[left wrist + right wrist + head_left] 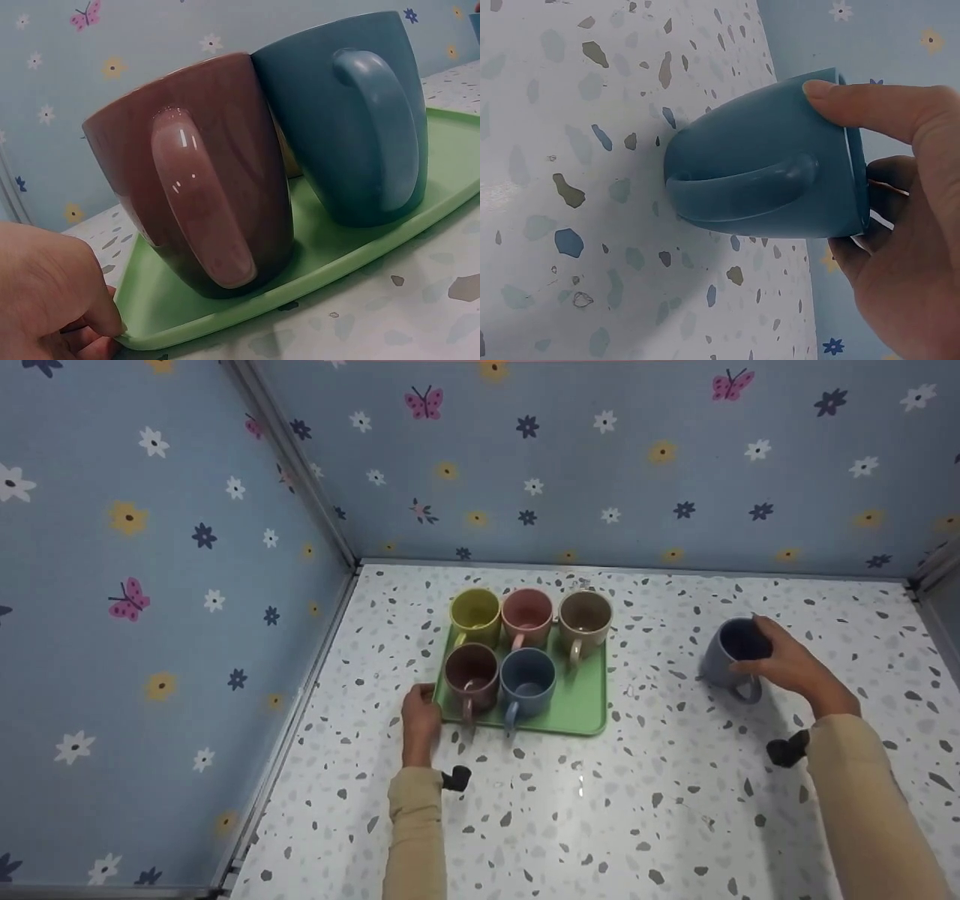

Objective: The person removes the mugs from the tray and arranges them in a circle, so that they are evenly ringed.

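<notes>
On a green tray (581, 709) stand several mugs: a yellow mug (469, 639), a pink mug (527, 619) and a beige mug (585, 619) at the back, a maroon mug (471, 679) and a blue mug (529, 682) in front. My left hand (421, 724) grips the tray's left edge near its front corner, fingers curled in the left wrist view. Off to the right, my right hand (795, 664) holds a second blue mug (750, 161) by its rim, thumb on the outer wall. Whether that mug's base touches the table cannot be told.
The speckled white table (570, 825) runs to a flowered blue back wall (570, 457) and a matching left wall (172, 645). Table surface lies between the tray and the right-hand mug. A small black camera sits on each wrist.
</notes>
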A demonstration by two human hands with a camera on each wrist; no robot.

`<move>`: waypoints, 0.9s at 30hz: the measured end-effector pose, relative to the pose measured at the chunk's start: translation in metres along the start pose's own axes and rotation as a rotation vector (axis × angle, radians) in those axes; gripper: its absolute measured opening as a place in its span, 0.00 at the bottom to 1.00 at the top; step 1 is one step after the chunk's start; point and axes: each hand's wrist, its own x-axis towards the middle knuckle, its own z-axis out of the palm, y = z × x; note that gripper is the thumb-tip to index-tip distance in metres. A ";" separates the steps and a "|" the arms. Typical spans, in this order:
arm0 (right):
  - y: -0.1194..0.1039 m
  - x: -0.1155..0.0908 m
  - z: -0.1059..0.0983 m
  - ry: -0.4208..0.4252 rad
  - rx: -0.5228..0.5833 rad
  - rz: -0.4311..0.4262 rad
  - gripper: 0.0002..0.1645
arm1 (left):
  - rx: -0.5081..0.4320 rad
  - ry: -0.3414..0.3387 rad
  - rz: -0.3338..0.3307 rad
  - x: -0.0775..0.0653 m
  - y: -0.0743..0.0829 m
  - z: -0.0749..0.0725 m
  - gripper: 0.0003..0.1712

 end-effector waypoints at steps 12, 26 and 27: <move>-0.004 0.001 0.002 0.006 0.021 -0.046 0.66 | 0.000 -0.006 0.011 0.001 -0.001 0.000 0.26; -0.028 0.006 0.006 0.193 -0.004 -0.144 0.60 | -0.010 0.004 -0.014 0.001 -0.001 0.001 0.26; -0.030 0.007 0.007 0.202 -0.005 -0.148 0.60 | -0.012 0.005 -0.012 0.001 -0.001 0.001 0.26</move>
